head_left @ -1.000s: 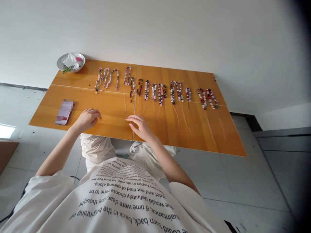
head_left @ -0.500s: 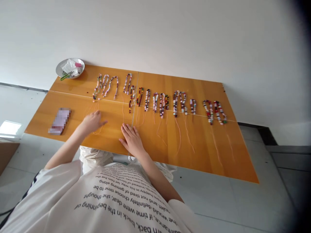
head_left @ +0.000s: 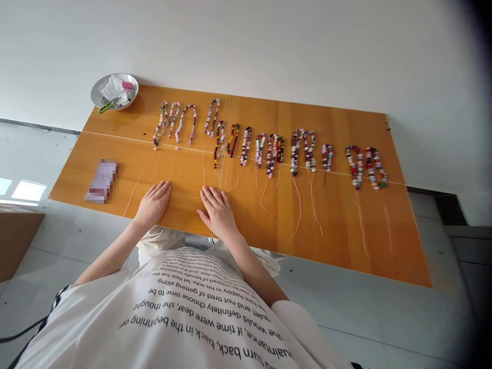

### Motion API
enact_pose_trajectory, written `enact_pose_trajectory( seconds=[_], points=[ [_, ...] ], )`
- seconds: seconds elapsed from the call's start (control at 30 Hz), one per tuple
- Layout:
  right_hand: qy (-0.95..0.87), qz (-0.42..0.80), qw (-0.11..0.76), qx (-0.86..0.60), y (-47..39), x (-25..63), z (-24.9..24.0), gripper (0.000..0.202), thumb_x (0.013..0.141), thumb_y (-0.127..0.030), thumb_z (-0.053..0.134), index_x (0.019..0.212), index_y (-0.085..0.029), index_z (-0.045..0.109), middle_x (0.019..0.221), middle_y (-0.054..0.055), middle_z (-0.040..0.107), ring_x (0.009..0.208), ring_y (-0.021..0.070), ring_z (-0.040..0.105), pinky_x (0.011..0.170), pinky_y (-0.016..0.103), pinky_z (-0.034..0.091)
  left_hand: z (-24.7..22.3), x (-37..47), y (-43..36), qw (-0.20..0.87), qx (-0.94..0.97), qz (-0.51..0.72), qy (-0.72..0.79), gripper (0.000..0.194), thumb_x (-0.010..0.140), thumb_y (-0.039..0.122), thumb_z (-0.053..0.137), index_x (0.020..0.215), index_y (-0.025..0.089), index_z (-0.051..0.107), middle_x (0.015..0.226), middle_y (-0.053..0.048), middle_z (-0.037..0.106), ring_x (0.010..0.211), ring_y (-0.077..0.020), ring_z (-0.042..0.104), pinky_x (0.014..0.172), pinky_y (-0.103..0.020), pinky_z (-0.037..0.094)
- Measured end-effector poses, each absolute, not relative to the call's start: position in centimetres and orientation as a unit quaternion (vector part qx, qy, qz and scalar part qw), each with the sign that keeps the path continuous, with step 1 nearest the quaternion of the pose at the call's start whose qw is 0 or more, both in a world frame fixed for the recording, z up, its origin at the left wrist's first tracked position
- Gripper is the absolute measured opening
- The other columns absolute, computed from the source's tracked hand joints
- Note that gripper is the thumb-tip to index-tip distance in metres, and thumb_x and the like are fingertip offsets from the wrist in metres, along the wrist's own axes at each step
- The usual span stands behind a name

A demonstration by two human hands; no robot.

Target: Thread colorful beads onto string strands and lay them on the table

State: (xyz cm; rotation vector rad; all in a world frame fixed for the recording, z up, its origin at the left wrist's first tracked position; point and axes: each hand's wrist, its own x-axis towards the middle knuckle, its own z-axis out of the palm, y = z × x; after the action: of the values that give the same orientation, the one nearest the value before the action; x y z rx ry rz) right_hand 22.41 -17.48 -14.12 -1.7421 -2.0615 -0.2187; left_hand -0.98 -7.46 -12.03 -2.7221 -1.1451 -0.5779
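Note:
My left hand [head_left: 154, 204] lies flat on the orange-brown table [head_left: 346, 220] near its front edge, fingers out, holding nothing. Just beyond it are the pale orange strings of the leftmost bead strands [head_left: 160, 123]. Flat too, with the thumb apart, my right hand [head_left: 218, 211] rests beside the seam between the two table halves. Ahead of it, bead strands in dark red and yellow [head_left: 232, 139] are laid in narrow loops. Several more multicoloured strands, among them a red and white one [head_left: 374, 166], form a row toward the right, most with loose string ends trailing toward me.
A white bowl [head_left: 96, 97] with plastic bags, a pink item and a green-handled tool stands at the back left corner. A blurred-out purple flat object [head_left: 102, 180] lies at the left front. Behind the table is a white wall [head_left: 269, 46]; a brown box [head_left: 19, 241] sits at lower left.
My left hand has come back toward the front edge from near the leftmost strings and now lies flat. My right hand stays flat on the table. The view has shifted slightly.

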Motion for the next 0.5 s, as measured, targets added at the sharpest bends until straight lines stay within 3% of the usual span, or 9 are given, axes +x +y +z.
enact_pose_trajectory(
  seconds=[0.33, 0.5],
  points=[
    [-0.744, -0.077, 0.213, -0.629, -18.2, 21.5, -14.3, 0.054, 0.101, -0.033, 0.045, 0.151, -0.015, 0.043, 0.16, 0.009, 0.036, 0.152, 0.0319, 0.031, 0.123, 0.065, 0.021, -10.5, -2.0, -8.0, 0.089, -0.912, -0.21, -0.342, 0.039, 0.097, 0.02, 0.041, 0.122, 0.02, 0.07, 0.133, -0.008, 0.068, 0.127, -0.0288, 0.063, 0.11, -0.05, 0.049],
    [-0.754, -0.064, 0.215, -0.617, -19.4, 20.7, -14.9, 0.056, 0.1, -0.037, 0.047, 0.152, -0.017, 0.042, 0.159, 0.01, 0.038, 0.151, 0.032, 0.031, 0.122, 0.069, 0.02, -7.3, -0.6, -7.4, 0.107, -0.91, -0.196, -0.35, 0.04, 0.092, 0.017, 0.041, 0.117, 0.018, 0.072, 0.097, -0.012, 0.079, 0.094, -0.0277, 0.073, 0.089, -0.047, 0.055]
  ],
)
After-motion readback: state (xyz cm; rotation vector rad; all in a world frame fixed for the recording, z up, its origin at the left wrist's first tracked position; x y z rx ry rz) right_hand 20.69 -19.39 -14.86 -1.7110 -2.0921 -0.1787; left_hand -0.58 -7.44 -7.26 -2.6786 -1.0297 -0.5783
